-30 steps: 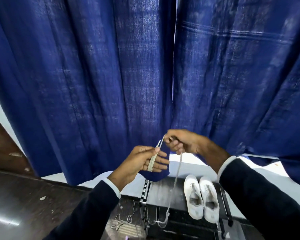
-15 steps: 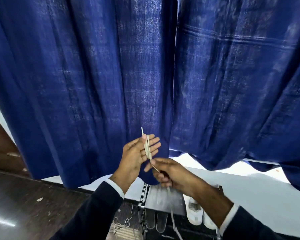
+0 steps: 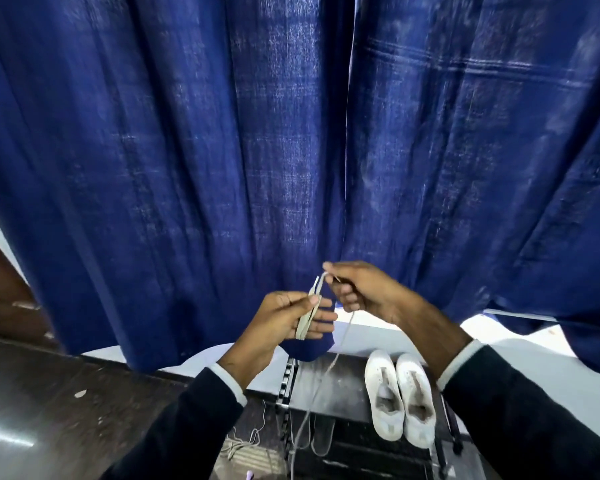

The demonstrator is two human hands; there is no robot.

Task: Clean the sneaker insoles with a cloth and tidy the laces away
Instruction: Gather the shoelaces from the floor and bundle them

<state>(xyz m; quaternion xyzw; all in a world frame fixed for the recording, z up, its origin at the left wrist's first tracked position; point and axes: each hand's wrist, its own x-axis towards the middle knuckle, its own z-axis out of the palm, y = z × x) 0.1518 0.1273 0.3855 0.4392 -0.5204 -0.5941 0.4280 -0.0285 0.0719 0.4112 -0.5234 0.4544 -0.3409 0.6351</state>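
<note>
My left hand (image 3: 284,323) holds several loops of a pale shoelace (image 3: 309,315) wound over its fingers, the thumb pressing on them. My right hand (image 3: 361,289) pinches the same lace just above the loops. The free end of the lace hangs down past a dark rack (image 3: 343,382). Two white sneakers (image 3: 400,396) without laces stand side by side on the rack's top. Two insoles (image 3: 321,433) lie on a lower shelf. A second lace (image 3: 243,445) lies in a loose heap on the floor below my left sleeve.
A dark blue curtain (image 3: 291,133) hangs close behind my hands and fills most of the view. A white wall (image 3: 513,344) shows under its hem. The dark floor (image 3: 49,410) lies to the left. A brown wooden panel (image 3: 0,292) stands at the far left.
My right hand has swung from below the left hand up to above it, carrying the lace round the left fingers. The view has tilted down, so the sneakers show again.
</note>
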